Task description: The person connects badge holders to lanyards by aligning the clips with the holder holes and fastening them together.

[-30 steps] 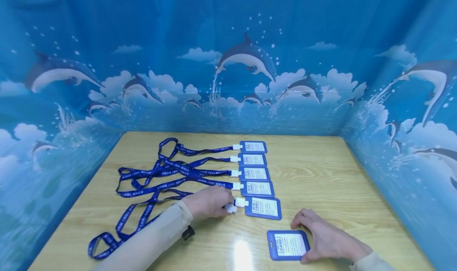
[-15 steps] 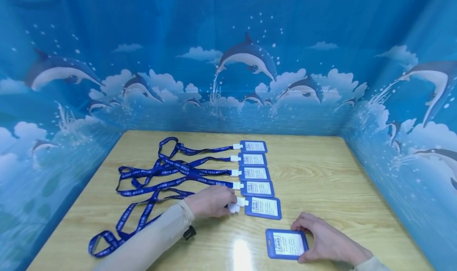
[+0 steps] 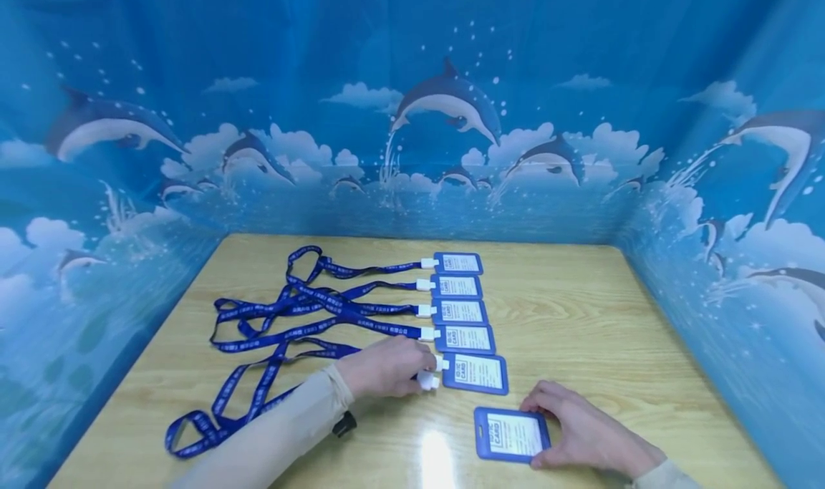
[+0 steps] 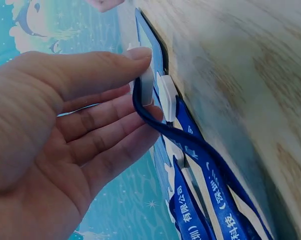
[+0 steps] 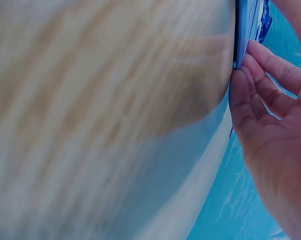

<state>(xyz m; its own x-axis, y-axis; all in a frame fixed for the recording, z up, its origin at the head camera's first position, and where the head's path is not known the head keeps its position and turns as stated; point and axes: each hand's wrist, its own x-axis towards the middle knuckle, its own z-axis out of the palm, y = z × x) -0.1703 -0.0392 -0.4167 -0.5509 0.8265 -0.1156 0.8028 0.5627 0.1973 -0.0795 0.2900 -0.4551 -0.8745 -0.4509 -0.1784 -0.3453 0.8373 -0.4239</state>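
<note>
Between thumb and fingers, my left hand (image 3: 387, 366) pinches the white plastic clip (image 4: 147, 86) of a blue printed lanyard (image 4: 188, 142). In the head view the clip's tip shows past the fingertips, and the strap runs back under the forearm to a loop at lower left. My right hand (image 3: 583, 432) holds a blue-framed ID card holder (image 3: 512, 435) by its right end, thumb at the near corner and fingers at the far one. The holder's slotted end points left toward the clip. In the right wrist view only the holder's edge (image 5: 244, 37) shows.
Beyond the left hand, several card holders (image 3: 475, 372) lie in a column, each joined by a white clip to a blue lanyard (image 3: 322, 310). Those straps cross one another on the left of the wooden table (image 3: 561, 296). A dolphin-printed curtain (image 3: 361, 210) encloses the back and sides.
The left hand has moved slightly right with the clip, drawing the lanyard along. My right hand has slid the card holder a little left and away from the near edge.
</note>
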